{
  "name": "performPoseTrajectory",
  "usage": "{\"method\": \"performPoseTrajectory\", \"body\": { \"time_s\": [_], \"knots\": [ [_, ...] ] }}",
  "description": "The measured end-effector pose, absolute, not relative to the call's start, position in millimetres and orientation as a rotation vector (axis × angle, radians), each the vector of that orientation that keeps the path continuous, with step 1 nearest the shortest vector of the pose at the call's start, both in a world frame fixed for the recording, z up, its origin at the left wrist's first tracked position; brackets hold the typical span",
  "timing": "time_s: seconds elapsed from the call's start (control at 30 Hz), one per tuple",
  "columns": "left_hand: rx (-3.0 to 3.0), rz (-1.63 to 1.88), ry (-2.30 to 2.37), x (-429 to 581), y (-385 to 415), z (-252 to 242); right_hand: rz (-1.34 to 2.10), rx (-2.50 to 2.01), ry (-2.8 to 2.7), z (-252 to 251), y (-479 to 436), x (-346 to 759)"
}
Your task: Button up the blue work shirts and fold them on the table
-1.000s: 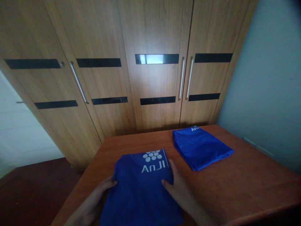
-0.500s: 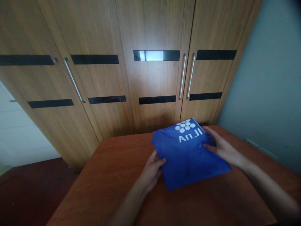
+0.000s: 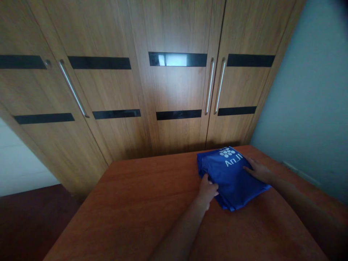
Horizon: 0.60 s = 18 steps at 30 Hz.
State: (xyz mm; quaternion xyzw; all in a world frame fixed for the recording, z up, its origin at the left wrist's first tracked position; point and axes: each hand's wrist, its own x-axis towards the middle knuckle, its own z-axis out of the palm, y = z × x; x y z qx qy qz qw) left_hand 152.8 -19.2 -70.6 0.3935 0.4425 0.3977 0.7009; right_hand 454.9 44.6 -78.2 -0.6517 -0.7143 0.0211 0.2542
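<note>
A folded blue garment [image 3: 231, 174] with a white "AnJI" logo lies on another folded blue one at the far right of the wooden table [image 3: 152, 206]. My left hand [image 3: 208, 188] grips the stack's left edge, fingers curled around it. My right hand [image 3: 258, 170] rests flat on top of the garment at its right side, fingers stretched out.
A wooden wardrobe [image 3: 152, 79] with long metal handles and black strips stands right behind the table. A grey-blue wall [image 3: 312, 101] borders the table's right side. Dark red floor [image 3: 29, 217] shows at the left.
Both hands carried the logo garment from the near middle of the table to the far right and set it down on the other folded blue garment.
</note>
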Motion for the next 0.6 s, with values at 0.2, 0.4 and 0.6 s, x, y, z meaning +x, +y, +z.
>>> {"method": "performPoseTrajectory", "body": {
  "time_s": [0.2, 0.4, 0.6],
  "knots": [
    [0.939, 0.86, 1.091, 145.0, 1.9, -69.7, -0.042, -1.951, -1.965, -96.1, 37.0, 442.7],
    [0.974, 0.908, 1.069, 138.2, 11.1, -72.4, -0.085, -2.122, -1.898, -95.5, 31.3, 430.2],
    [0.994, 0.947, 0.943, 103.2, -4.5, -80.9, -0.125, -2.173, -1.92, -82.6, 30.6, 426.8]
  ]
}}
